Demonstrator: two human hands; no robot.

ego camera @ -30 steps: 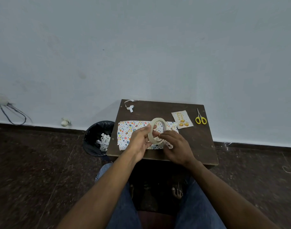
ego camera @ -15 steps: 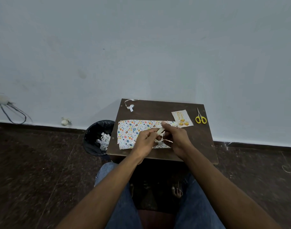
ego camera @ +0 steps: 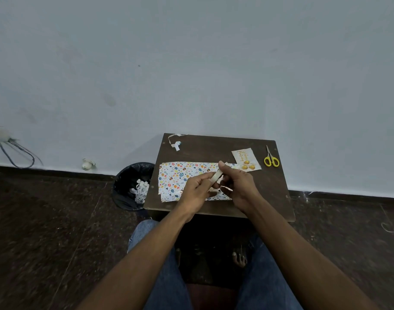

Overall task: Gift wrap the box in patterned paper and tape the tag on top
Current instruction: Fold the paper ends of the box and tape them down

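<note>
A box wrapped in white patterned paper (ego camera: pixel 175 177) lies flat on the small dark wooden table (ego camera: pixel 214 146). Above its right half both hands hold a cream tape roll (ego camera: pixel 216 176), seen edge-on. My left hand (ego camera: pixel 197 193) grips the roll from the left. My right hand (ego camera: pixel 238 186) pinches it from the right, thumb up at its top edge. The gift tag (ego camera: pixel 246 158), cream with gold ornaments, lies on the table beyond my right hand.
Yellow-handled scissors (ego camera: pixel 271 158) lie at the table's far right. Paper and tape scraps (ego camera: pixel 176 143) sit at the far left corner. A black bin (ego camera: pixel 133 186) with paper offcuts stands on the floor left of the table. A wall rises just behind.
The tape roll turned from face-on to edge-on. My right hand moved up from under the roll to pinch it at its top; both hands stayed over the box.
</note>
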